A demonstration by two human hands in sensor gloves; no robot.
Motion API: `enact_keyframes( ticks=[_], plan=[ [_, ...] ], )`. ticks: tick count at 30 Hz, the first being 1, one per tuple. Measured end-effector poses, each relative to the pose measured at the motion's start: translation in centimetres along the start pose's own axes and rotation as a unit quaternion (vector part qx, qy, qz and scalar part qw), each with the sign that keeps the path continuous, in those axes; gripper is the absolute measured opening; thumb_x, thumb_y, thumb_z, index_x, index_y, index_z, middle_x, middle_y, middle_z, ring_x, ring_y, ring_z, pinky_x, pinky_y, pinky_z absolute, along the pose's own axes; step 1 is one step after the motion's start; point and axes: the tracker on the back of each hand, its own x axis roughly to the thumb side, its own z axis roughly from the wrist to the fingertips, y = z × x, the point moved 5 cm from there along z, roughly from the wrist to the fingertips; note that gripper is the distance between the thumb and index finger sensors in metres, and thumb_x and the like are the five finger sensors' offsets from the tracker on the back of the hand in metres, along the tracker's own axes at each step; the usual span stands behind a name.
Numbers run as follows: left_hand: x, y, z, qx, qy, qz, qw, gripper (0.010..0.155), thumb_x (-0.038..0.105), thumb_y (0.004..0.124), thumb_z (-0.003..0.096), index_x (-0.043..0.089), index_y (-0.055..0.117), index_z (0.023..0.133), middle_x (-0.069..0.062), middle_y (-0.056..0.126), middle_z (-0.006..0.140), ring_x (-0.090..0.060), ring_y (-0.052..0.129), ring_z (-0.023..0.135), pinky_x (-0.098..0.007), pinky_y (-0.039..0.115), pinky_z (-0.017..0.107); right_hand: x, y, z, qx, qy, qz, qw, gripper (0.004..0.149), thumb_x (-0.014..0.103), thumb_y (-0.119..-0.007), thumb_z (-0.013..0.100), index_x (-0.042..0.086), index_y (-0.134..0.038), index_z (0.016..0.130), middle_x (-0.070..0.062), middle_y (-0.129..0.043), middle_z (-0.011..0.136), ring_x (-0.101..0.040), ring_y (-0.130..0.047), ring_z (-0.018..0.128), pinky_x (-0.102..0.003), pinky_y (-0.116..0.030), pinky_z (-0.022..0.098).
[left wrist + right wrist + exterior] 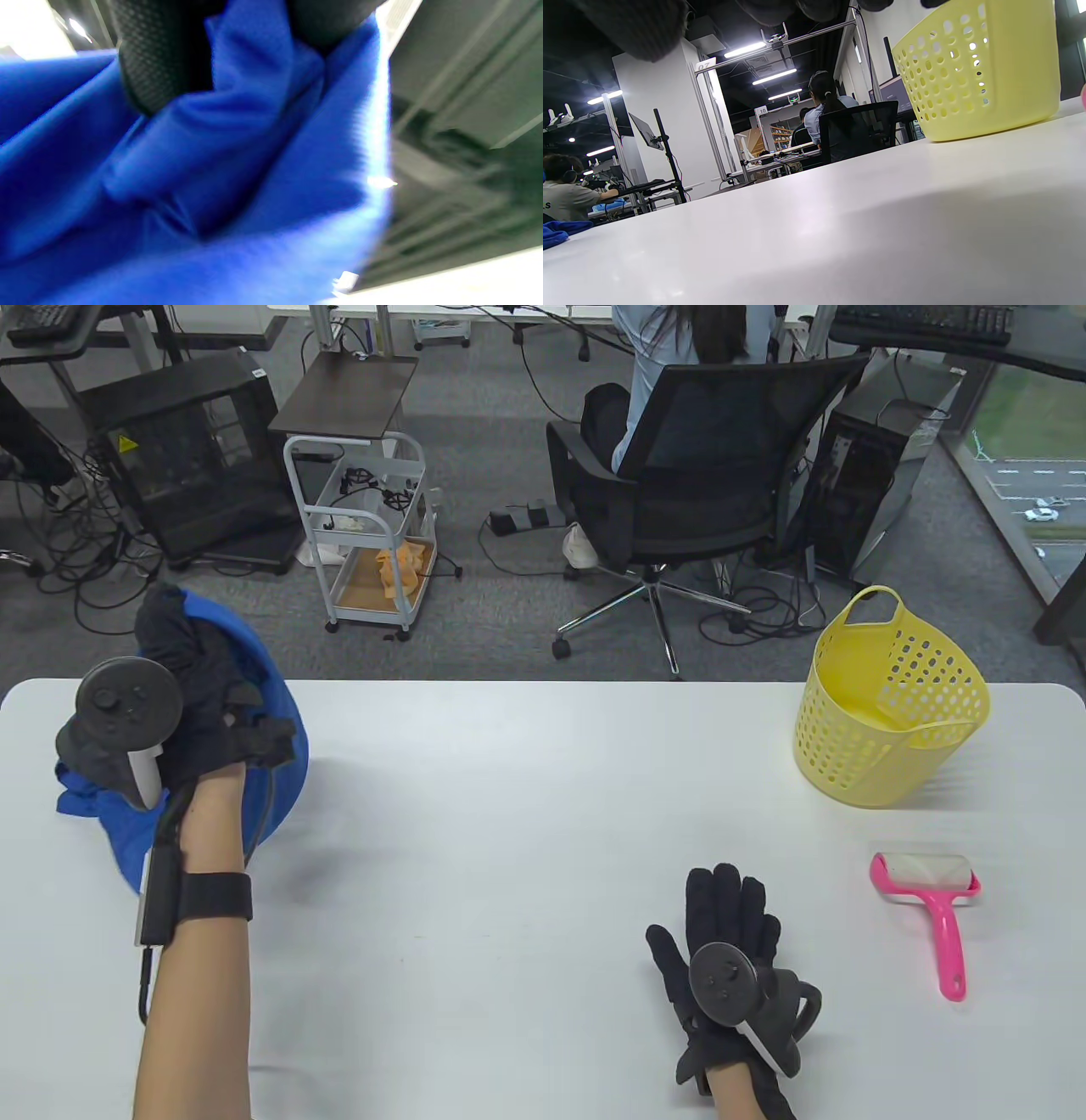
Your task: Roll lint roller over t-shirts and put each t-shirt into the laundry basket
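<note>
White worktop in an office; yellow laundry basket at 2 o'clock. Left hand grips a blue t-shirt; right hand lies flat, empty. Only the right wrist view shows ceiling lights.

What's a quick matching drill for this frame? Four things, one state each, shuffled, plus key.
Things:
1. blue fabric t-shirt
2. yellow perforated plastic laundry basket
3. pink-handled lint roller
4. right hand

States:
A. lies untouched on the white table, near its right edge
B. rests flat on the table, fingers straight
C. bunched up and gripped by the left hand
D. stands upright at the table's far right

Pairs: 1-C, 2-D, 3-A, 4-B
</note>
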Motion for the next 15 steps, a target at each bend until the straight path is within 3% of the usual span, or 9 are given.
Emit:
enact_keyframes(
  ticks=[5, 11, 15],
  plan=[
    [6.3, 1.2, -1.3, -0.033, 0.092, -0.103, 0.990, 0.051, 0.041, 0.060, 0.0517, 0.027, 0.041, 0.097, -0.006, 0.041, 0.109, -0.021, 0.077, 0.101, -0.037, 0.074, 0.074, 0.3, 0.3, -0.2, -0.005, 0.006, 0.010, 1.000, 0.073, 0.058, -0.060, 0.052, 0.021, -0.031, 0.108, -0.013, -0.026, 0.117, -0.044, -0.026, 0.101, -0.063, -0.035, 0.068],
    [14.2, 2.2, -3.0, -0.081, 0.192, -0.159, 0.965, 0.049, 0.039, 0.060, 0.0522, 0.028, 0.043, 0.097, -0.006, 0.042, 0.110, -0.020, 0.077, 0.101, -0.037, 0.073, 0.075, 0.8, 0.8, -0.5, -0.008, 0.018, 0.035, 0.999, 0.074, 0.058, -0.060, 0.052, 0.021, -0.031, 0.108, -0.013, -0.026, 0.117, -0.044, -0.025, 0.101, -0.063, -0.035, 0.068],
    [18.9, 2.6, -4.5, -0.120, 0.215, -0.208, 0.947, 0.049, 0.039, 0.061, 0.0526, 0.027, 0.045, 0.097, -0.006, 0.044, 0.110, -0.021, 0.079, 0.101, -0.037, 0.074, 0.074, 1.3, 1.9, -0.1, -0.014, 0.037, 0.083, 0.996, 0.078, 0.060, -0.061, 0.052, 0.021, -0.026, 0.109, -0.013, -0.020, 0.117, -0.044, -0.021, 0.101, -0.063, -0.035, 0.069]
  ],
)
